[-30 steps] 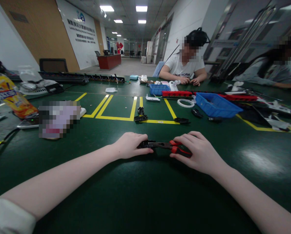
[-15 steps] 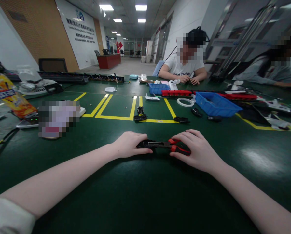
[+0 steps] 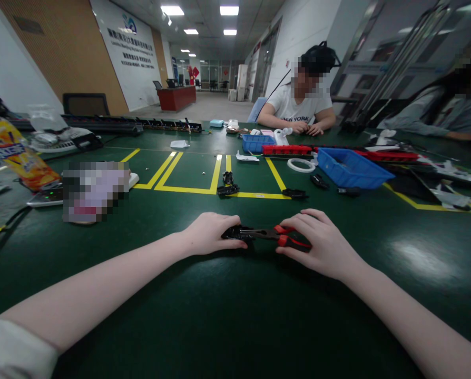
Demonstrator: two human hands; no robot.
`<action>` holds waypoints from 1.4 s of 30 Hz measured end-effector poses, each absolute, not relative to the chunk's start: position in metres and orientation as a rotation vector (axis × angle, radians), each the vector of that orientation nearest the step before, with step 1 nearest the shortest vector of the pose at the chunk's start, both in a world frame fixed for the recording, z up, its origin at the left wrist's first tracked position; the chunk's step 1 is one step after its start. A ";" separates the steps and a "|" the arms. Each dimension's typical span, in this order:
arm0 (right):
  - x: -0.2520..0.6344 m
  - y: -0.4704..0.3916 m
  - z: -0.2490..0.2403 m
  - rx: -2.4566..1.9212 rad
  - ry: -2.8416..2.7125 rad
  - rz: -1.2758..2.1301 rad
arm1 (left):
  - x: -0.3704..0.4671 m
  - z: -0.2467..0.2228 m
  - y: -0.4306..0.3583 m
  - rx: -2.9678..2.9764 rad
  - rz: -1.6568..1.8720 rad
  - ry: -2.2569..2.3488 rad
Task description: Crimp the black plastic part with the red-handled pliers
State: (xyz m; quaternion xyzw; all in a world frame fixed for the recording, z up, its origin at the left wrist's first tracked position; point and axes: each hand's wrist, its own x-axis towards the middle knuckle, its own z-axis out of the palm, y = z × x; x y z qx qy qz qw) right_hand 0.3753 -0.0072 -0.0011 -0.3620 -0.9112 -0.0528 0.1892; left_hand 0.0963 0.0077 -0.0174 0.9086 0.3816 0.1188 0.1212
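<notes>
- Held part: one small, elongated black part [image 3: 238, 232], just above or on the table, middle of my view; partly hidden by fingers, material not certain.
- Tool: one pair of long-nosed metal pliers [image 3: 273, 235] with red-and-black grips; nose meeting the part's right end, handles standing apart.
- Left hand [image 3: 207, 235]: thumb and fingers pinching the part from the left.
- Right hand [image 3: 320, 243]: part-curled around the pliers' grips, thumb below, fingers above.
- Loose stock, beyond the hands: a jointed-looking black cluster [image 3: 228, 189] and a flat black piece [image 3: 294, 194], both lying at the yellow tape lines [image 3: 186, 191].
- Container, right: one rectangular, open blue plastic bin [image 3: 362, 180]; I cannot make out its contents. Two dark rounded pieces [image 3: 319, 181] and a flat white ring [image 3: 301, 166] lie near it.
- Container, farther back: one smaller blue plastic basket [image 3: 257, 146]; contents too small for me to tell.
- Container, left: one yellow-and-orange printed package [image 3: 41, 171], tilted; contents not distinguishable.
- Room: broad dark-green tabletop [image 3: 235, 316] between the forearms and out to the right; far edge occupied by a person in a white T-shirt [image 3: 298, 108].
</notes>
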 end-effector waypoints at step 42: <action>0.378 -0.004 0.000 -0.984 -2.609 -0.304 | 0.097 -0.019 0.009 2.675 0.313 1.117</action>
